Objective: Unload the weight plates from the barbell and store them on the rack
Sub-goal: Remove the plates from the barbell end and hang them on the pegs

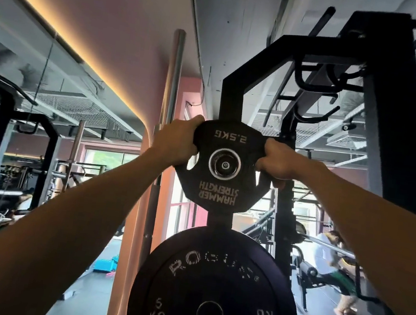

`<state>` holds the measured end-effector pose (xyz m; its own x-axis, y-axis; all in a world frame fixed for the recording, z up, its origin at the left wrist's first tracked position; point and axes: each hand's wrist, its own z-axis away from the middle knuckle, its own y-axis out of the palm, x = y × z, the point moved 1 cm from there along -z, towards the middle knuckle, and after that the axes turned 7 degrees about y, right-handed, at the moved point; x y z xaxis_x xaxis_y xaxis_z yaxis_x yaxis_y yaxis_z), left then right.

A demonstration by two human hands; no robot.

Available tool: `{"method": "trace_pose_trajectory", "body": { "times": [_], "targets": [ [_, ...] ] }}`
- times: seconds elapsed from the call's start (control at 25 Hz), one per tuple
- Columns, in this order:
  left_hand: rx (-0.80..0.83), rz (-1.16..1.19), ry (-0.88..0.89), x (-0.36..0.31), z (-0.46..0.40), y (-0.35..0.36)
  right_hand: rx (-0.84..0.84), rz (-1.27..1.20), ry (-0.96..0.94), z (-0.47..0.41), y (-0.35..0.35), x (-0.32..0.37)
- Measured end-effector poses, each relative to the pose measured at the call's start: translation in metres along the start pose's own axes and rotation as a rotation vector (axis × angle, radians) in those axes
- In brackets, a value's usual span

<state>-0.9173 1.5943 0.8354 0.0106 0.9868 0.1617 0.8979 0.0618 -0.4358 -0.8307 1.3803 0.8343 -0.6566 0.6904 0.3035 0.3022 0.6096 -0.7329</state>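
Gripping the 2.5 kg plate at its 2 side cutouts, the left hand and right hand each curl fingers round the rim. The plate hangs upside down with its centre hole over the storage peg of the rack, just above the 5 kg plate on the peg below. To finish well, I'd keep both wrists level, push the plate square to the upright, and let go only once it seats.
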Motion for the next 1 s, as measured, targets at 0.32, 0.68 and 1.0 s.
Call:
{"method": "trace_pose_trajectory", "body": {
  "times": [0.32,0.68,1.0],
  "targets": [
    [0.182,0.050,0.017,0.046,-0.044,0.114,-0.165,0.327,0.034,-0.075,0.071,-0.052],
    [0.196,0.020,0.004,0.067,-0.060,0.163,-0.217,0.436,-0.052,-0.121,0.096,-0.072],
    [0.281,-0.015,-0.069,0.063,-0.022,0.157,-0.106,0.268,0.125,-0.096,0.115,-0.080]
  ]
}}
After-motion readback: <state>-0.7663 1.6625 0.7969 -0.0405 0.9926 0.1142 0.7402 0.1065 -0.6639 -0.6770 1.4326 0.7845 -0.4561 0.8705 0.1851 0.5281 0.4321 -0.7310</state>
